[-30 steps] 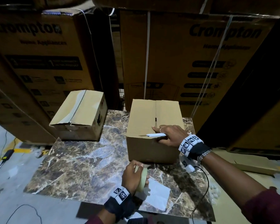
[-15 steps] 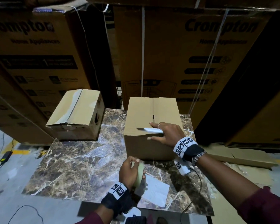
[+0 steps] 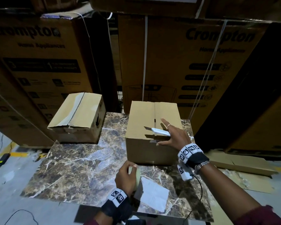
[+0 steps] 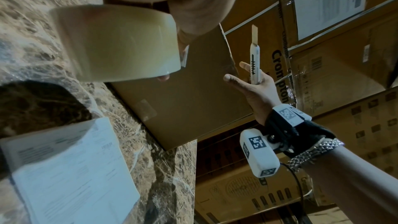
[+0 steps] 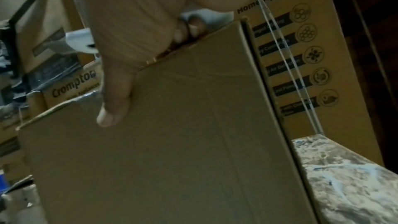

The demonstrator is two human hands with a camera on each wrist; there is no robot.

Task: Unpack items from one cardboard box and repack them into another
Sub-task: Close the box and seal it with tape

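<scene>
A: What is the right hand [image 3: 173, 137] doing?
B: Its fingers are spread over the near top edge of the plain brown cardboard box [image 3: 151, 133], with a white snap-off utility knife [image 3: 160, 131] pinned between them, blade bared and pointing away from the palm. Half a second ago the fingers lay closer together, flat on the lid; now they fan out, thumb low by the front face.

A: And the left hand [image 3: 126, 177]?
B: It grips a roll of clear packing tape [image 4: 116, 43], just as before, right below the box's front face, above the brown marble-patterned tabletop [image 3: 75, 168].

A: What lies around that grip?
B: A white printed sheet of paper [image 3: 153, 197] lies just beside the tape hand. The second cardboard box with a taped seam [image 3: 77, 117] sits well apart, beyond the left hand, at the table's far corner. Large printed cartons [image 3: 177, 62] stand behind.
</scene>
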